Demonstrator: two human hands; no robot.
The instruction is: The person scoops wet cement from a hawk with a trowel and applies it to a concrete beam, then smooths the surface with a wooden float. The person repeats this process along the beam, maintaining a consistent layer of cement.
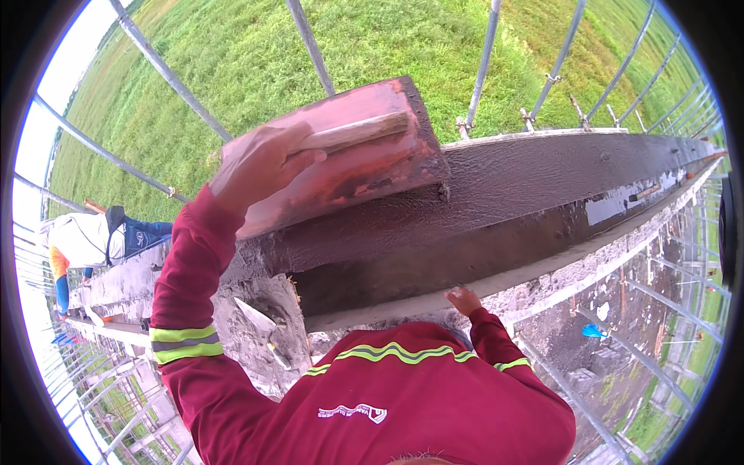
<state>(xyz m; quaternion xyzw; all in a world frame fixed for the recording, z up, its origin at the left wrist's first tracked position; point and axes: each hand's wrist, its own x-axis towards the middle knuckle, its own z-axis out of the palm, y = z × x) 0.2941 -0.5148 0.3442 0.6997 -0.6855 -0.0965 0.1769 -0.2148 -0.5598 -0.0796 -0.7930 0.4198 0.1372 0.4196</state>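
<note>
My left hand [267,164] is closed round the pale wooden handle [356,132] of a large red plastering float [341,186]. The float is tilted, with dark wet mortar along its end and lower edge. It hangs over the near end of a long band of wet, dark plaster [527,174], partly covering it. Below and to the right, my right hand [463,300] lies on the near rim of the channel [403,298], its fingers stretched over the edge and nothing visible in them. A pointed trowel [260,319] with mortar on it rests on the rough masonry beside my left arm.
Metal scaffold poles [310,46] rise along the far side, with grass beyond. Water [612,205] stands in the channel at the right. Another person [97,236] bends over the wall at far left. Scaffolding and ground [612,333] lie well below on the right.
</note>
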